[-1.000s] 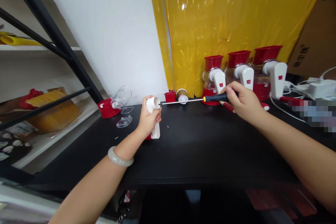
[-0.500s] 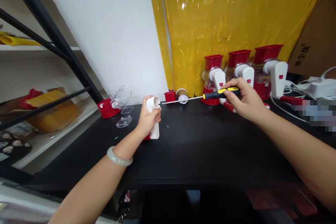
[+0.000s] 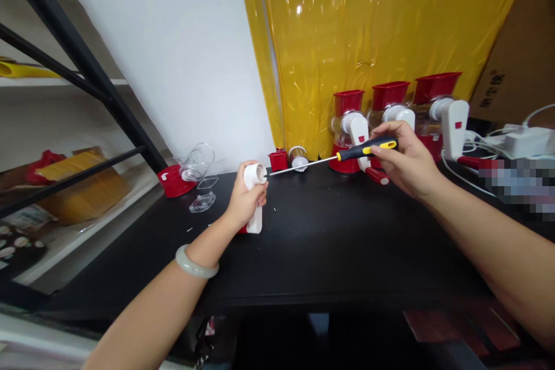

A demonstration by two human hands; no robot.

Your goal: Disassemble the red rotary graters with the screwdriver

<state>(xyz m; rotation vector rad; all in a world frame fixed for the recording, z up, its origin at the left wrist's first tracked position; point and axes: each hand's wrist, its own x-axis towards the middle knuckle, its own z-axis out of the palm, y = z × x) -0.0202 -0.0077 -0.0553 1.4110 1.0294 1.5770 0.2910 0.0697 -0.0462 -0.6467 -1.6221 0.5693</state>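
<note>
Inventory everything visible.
Slim screwdriver: 1, black-yellow, centre
Plastic crank: 1, white, centre
Plastic crank grinders: 3, red-white, right
Plastic body: 1, red-clear, left
Flat plastic pieces: 2, clear, left
Plastic box: 1, red, rear
Metal drum: 1, silvery, rear
Table: 1, black, centre
Glossy panel: 1, yellow, rear
Cardboard box: 1, brown, right
Corded block: 1, white, right
Metal frame: 1, black, left
Bangle: 1, pale, wrist
Left hand, right hand: 2, bare, centre

The screwdriver [image 3: 344,155] has a black handle with yellow patches, a yellow collar and a silvery shaft. The crank [image 3: 256,218] is white with a red end. Three grinders [image 3: 391,93] pair red tops with white arms. The tabletop [image 3: 329,254] is plain black, the panel [image 3: 173,40] white, the sheet [image 3: 368,29] glossy yellow, the bangle [image 3: 193,267] pale grey-green, the small box [image 3: 278,161] red.
</note>
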